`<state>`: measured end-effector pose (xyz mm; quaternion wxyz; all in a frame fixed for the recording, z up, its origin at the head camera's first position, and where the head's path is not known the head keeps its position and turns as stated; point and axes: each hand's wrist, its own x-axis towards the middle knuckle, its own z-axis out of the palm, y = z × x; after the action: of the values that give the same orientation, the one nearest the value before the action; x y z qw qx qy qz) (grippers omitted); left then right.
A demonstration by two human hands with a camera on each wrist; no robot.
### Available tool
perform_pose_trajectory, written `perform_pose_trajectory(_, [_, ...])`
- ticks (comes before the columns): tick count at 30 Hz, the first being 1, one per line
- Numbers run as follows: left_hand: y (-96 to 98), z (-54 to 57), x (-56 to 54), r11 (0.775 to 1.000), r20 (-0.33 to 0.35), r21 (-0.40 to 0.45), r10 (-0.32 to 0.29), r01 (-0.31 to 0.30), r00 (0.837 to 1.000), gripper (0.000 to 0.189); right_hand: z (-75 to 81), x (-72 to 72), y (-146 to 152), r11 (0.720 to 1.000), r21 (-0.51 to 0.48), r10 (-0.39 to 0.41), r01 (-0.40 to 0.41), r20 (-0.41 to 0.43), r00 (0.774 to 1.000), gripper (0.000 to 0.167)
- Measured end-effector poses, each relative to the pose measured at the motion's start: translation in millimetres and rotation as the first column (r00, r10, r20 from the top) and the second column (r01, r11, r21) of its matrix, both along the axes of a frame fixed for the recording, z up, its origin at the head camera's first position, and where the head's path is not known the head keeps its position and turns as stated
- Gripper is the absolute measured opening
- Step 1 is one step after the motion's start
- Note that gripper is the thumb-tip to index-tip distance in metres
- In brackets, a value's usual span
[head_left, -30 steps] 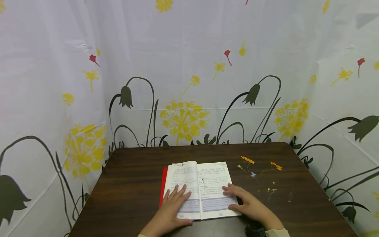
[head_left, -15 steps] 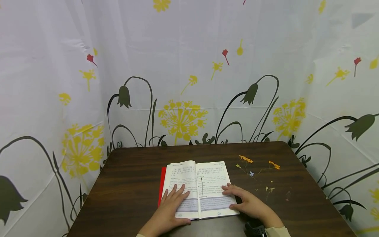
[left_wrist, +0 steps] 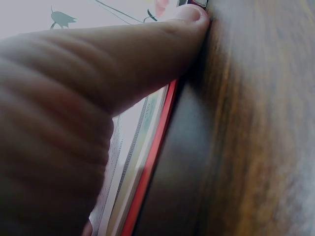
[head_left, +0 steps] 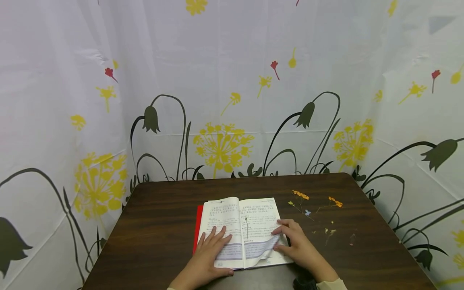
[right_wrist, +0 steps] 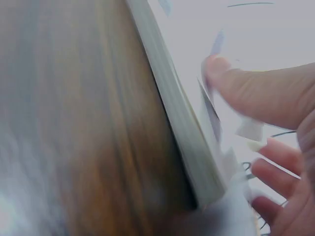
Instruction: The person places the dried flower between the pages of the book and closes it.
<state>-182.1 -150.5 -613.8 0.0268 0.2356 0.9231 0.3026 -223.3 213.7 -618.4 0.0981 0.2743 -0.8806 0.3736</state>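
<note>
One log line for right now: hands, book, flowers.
left hand: fingers spread on left page | right hand: pinching curled-up right page | book: open on table | flowers: right of book

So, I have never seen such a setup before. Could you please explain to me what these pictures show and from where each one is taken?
Certainly. There is no machine: you see a person's bare left hand and right hand. The wide view comes from a camera worn on the head, looking forward and down. The two close views, partly blurred, come from cameras worn on the wrists, one for each hand.

On the dark brown table lies an open book. The left hand rests, fingers spread, on the left page. The right hand pinches the edge of a right-side page, whose lower part curls up. Right of the book lie small orange flowers and a pale blue one. Behind hangs a white patterned cloth.
</note>
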Motion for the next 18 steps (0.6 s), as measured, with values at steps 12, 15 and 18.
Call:
perform_pose_trajectory(12, [-0.6, 1.2, 1.1, 1.0, 0.001, 0.002, -0.003, 0.003, 1.0, 0.1, 18.1, 7.6, -24, 0.862, -0.49, 0.106, 0.13, 0.425, 0.899, 0.071])
perform_pose_trajectory(15, [-0.4, 2.1, 1.0, 1.0, 0.002, 0.004, -0.004, 0.004, 1.0, 0.1, 19.8, 7.9, -30, 0.806, -0.551, 0.131, 0.217, 0.524, 0.842, 0.084])
perform_pose_trajectory(18, [0.1, 2.6, 0.9, 1.0, -0.002, 0.006, -0.007, 0.007, 1.0, 0.101, 20.0, 9.0, -32, 0.744, -0.611, 0.221, 0.271, 0.607, 0.763, 0.071])
